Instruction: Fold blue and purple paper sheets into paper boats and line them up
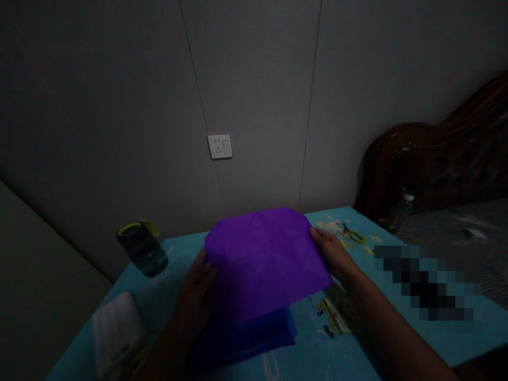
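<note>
A purple sheet (265, 259) with cut-off corners and a pattern of creases is held up over the table, tilted so that its face shows. My left hand (198, 286) pinches its left edge, the thumb in front and the other fingers partly behind. At the right edge my right hand (328, 250) grips it between thumb and fingers. Beneath the sheet lies a dark blue open, box-like piece (257, 336) with thin walls; the purple sheet and my left arm hide part of it. Whether the two pieces touch I cannot tell.
A dark bottle with a lime-green rim (145, 248) and a white packet (117, 333) are on the left of the blue patterned table (178, 246). Yellow-handled cutters (356, 236) lie at the back right. Beyond are a wooden headboard (397, 140) and a clear bottle (402, 209).
</note>
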Motion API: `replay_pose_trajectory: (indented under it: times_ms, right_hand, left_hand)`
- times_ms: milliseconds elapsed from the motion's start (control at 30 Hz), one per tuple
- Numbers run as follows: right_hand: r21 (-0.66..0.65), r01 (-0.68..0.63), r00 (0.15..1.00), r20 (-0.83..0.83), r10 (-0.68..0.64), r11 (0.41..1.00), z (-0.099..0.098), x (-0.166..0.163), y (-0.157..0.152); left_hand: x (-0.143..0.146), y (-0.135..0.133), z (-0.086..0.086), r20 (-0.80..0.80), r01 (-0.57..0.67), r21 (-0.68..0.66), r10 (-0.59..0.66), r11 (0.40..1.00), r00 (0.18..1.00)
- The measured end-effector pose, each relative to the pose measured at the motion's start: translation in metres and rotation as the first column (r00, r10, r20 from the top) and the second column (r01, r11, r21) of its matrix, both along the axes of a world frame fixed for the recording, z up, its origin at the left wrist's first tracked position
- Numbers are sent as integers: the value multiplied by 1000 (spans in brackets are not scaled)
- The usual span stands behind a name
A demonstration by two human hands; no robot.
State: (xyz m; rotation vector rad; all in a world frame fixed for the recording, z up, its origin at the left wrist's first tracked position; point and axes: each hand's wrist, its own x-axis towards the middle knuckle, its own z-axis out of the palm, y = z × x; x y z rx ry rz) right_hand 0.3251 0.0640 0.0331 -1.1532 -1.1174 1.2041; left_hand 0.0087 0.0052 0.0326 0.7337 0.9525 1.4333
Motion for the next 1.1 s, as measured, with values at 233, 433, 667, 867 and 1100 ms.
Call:
replay_pose_trajectory:
  times_ms: [233,433,667,867,1100]
  right_hand:
    - [141,136,959,230,-166,981,-2,11,8]
    - [181,21,947,312,-77,983,-2,-6,1]
    - [165,59,938,328,-111,984,-5,1,5]
    - [73,-17,939,344,-9,997,0,5,1]
    - [-24,-60,944,323,64,998,1,4,-3]
  left_hand:
    - [0,0,0,-2,117,62,-117,991,993]
    - [2,4,5,-10,82,24,-82,996,997]
    - [-3,6,6,-199,-221,-38,209,975,958]
    - [-10,10,1,-309,-189,31,189,981,932]
    - [-10,12,-3,-402,-70,40,81,997,912]
